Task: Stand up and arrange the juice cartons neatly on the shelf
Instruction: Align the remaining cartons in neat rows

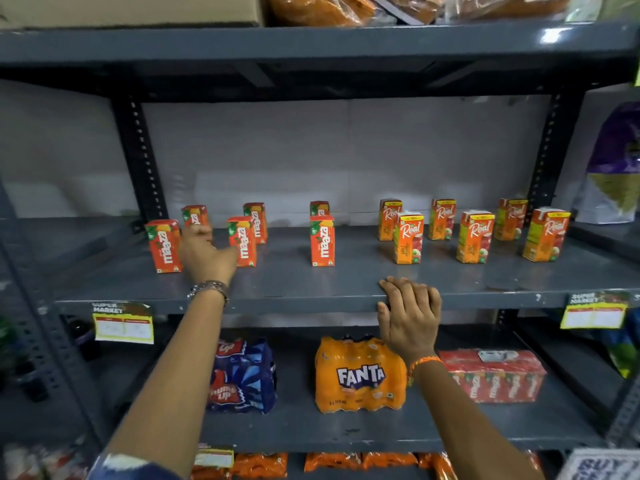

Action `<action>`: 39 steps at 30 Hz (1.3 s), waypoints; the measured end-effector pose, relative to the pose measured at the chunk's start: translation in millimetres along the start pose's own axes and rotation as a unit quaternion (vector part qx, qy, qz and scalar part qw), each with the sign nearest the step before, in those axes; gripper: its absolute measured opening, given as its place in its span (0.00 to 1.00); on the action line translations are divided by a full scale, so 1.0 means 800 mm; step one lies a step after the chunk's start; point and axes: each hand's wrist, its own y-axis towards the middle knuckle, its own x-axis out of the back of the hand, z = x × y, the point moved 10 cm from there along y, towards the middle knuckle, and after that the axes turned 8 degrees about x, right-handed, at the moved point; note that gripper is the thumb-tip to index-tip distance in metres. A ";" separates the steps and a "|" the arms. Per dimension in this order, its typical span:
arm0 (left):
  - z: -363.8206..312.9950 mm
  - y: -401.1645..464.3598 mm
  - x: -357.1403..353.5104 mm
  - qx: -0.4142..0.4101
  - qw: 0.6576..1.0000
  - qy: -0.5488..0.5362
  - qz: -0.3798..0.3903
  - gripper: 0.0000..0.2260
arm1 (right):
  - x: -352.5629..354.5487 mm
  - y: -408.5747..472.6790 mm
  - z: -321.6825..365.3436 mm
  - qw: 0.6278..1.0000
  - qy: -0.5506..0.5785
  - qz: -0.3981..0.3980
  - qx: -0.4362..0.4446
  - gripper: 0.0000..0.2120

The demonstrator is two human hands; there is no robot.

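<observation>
You are reaching your left hand (204, 252) onto the shelf (311, 289) among the Maaza cartons (322, 240), which are standing upright on its left half; the fingers are curled loosely near the back-left carton (194, 215), and whether they are touching or gripping it cannot be told. Your right hand (408, 317) is resting open on the shelf's front edge, holding nothing. The Real cartons (475, 237) are standing upright in two staggered rows on the right half.
</observation>
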 end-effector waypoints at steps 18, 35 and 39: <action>0.034 0.023 -0.064 0.026 0.950 0.058 0.305 0.22 | 0.002 0.001 0.001 0.999 0.019 0.029 -0.018 0.18; 0.041 0.029 -0.062 0.008 0.952 0.084 0.294 0.21 | 0.000 0.002 0.002 0.999 0.017 0.030 -0.018 0.19; 0.040 0.027 -0.062 0.006 0.952 0.082 0.293 0.21 | 0.003 0.001 0.002 0.999 0.018 0.028 -0.019 0.19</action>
